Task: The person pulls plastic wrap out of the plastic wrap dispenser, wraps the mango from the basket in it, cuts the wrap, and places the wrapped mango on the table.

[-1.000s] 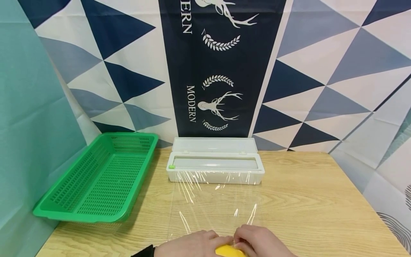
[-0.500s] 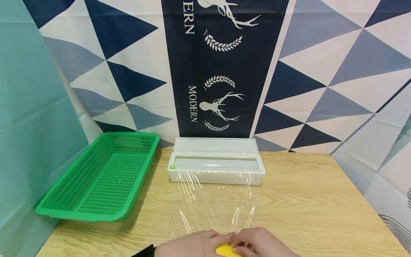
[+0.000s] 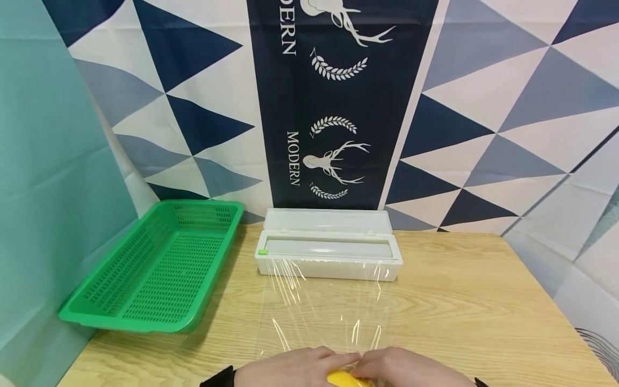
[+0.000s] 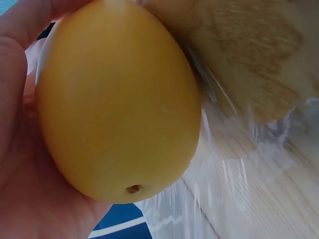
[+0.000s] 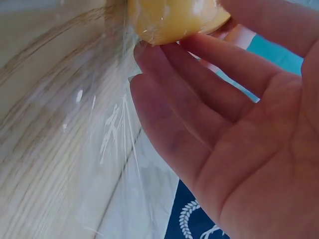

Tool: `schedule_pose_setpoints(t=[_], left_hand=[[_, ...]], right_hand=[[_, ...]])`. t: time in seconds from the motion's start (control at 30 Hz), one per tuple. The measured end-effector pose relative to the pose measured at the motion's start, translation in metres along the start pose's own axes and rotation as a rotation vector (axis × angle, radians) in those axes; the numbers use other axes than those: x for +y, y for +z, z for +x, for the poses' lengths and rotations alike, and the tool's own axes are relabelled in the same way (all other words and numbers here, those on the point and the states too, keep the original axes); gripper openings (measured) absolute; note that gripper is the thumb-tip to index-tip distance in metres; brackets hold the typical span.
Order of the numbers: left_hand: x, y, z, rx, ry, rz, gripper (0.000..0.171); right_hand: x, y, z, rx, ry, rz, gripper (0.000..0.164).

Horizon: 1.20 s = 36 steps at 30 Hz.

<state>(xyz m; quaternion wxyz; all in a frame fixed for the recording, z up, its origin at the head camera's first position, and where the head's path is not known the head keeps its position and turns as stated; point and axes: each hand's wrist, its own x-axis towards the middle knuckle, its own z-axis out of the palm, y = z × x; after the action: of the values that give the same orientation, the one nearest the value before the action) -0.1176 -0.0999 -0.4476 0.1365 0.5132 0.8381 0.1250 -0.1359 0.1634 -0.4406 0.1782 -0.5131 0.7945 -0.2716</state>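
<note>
My left hand (image 3: 290, 368) grips a yellow oval fruit (image 3: 344, 378) at the bottom of the head view. Filling much of the left wrist view, the fruit (image 4: 119, 104) has smooth skin and a small brown pit at one end. My right hand (image 3: 401, 365) lies against its other side. In the right wrist view the right hand (image 5: 234, 134) has nearly straight fingers, with fingertips touching the fruit (image 5: 167, 20), whose surface shines with film there. Clear plastic wrap (image 3: 324, 317) stretches from the white dispenser (image 3: 329, 269) towards both hands; its near end is hidden.
The dispenser stands at the back of the wooden table (image 3: 459, 301) with its lid (image 3: 329, 220) raised and a green slider (image 3: 263, 251) at its left. A green basket (image 3: 169, 274) sits at the left. Patterned cloth (image 3: 203, 118) hangs behind.
My right fingers have shifted over the fruit's side, from bent and close together to flatter against it. The left hand keeps its hold. The head view has shifted slightly.
</note>
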Motion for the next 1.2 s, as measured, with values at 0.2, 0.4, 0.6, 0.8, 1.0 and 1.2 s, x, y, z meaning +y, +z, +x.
schedule_pose_setpoints(t=[0.2,0.4,0.6,0.8,1.0,1.2], left_hand=[[-0.004,-0.001,-0.002,0.032,0.188,0.201,0.053],[-0.005,0.000,-0.002,0.094,0.238,0.244,0.054],[-0.005,0.002,-0.004,0.115,0.234,0.130,0.052],[-0.006,0.003,-0.006,0.136,0.194,0.051,0.041],[-0.006,0.003,-0.006,0.144,0.195,0.015,0.040],[-0.007,0.000,-0.013,0.137,0.130,0.017,0.054]], right_hand=[[0.004,0.008,0.001,0.089,-0.111,-0.281,0.036],[0.002,0.015,0.003,0.157,-0.058,-0.381,0.040],[0.002,0.019,0.004,0.193,-0.073,-0.391,0.038],[0.005,0.023,0.006,0.210,-0.080,-0.387,0.034],[0.004,0.028,0.008,0.230,-0.050,-0.440,0.036],[0.001,0.028,0.009,0.201,0.015,-0.381,0.038]])
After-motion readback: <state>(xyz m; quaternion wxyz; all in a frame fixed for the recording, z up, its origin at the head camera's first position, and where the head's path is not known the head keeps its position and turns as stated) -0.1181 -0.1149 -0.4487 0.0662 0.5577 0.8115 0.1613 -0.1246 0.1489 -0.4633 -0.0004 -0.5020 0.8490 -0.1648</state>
